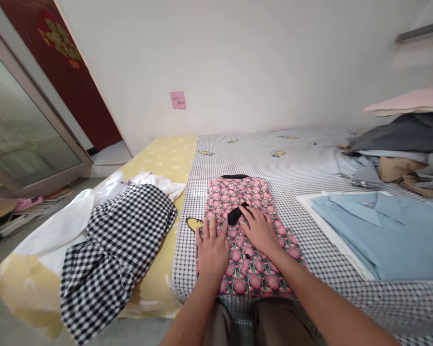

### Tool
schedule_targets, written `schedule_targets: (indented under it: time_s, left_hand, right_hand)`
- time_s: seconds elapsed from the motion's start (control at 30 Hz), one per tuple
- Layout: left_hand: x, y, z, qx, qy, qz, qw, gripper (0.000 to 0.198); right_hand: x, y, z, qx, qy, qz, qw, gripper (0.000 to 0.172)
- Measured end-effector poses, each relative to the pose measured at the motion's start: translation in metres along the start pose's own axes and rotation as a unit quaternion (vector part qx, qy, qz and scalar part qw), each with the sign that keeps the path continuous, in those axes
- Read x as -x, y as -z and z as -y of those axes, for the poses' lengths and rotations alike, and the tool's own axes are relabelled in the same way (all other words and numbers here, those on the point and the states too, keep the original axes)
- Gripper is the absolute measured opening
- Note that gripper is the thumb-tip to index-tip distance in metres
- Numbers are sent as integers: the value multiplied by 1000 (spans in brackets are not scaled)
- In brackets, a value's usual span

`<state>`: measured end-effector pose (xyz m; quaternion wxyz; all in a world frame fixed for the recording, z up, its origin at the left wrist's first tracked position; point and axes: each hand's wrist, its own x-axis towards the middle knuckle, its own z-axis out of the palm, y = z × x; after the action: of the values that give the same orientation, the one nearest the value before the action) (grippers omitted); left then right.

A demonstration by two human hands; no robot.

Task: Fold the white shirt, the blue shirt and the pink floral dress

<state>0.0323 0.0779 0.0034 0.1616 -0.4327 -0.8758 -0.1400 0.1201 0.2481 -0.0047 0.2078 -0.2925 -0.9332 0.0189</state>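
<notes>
A pink floral shirt (247, 275) lies folded into a long shape on the checked bed sheet in front of me, its black collar band (234, 176) at the far end. Across its middle lies a small black cuff-like piece (234, 217). My left hand (212, 250) rests flat on the shirt's left side, fingers stretched forward beside the black piece. My right hand (260, 230) lies on the other side, with fingertips touching the black piece's right end. Its fingers are extended. A dark button (247, 256) shows below the right hand.
To the left, a black-and-white gingham garment (124, 230) and white clothing (63, 226) lie on a yellow sheet (171, 154). A folded light-blue shirt (386, 235) is at right, with piled clothes (400, 134) behind it. A wall (252, 67) backs the bed.
</notes>
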Motion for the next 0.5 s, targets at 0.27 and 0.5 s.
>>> schedule_targets:
  time_s: [0.27, 0.5]
  left_hand:
    - [-6, -1, 2, 27, -13, 64, 998, 52]
    - [-6, 1, -1, 21, -10, 61, 998, 52]
  right_hand:
    - [0, 3, 1, 12, 5, 16, 1000, 50]
    - [0, 0, -1, -13, -9, -12, 1000, 58]
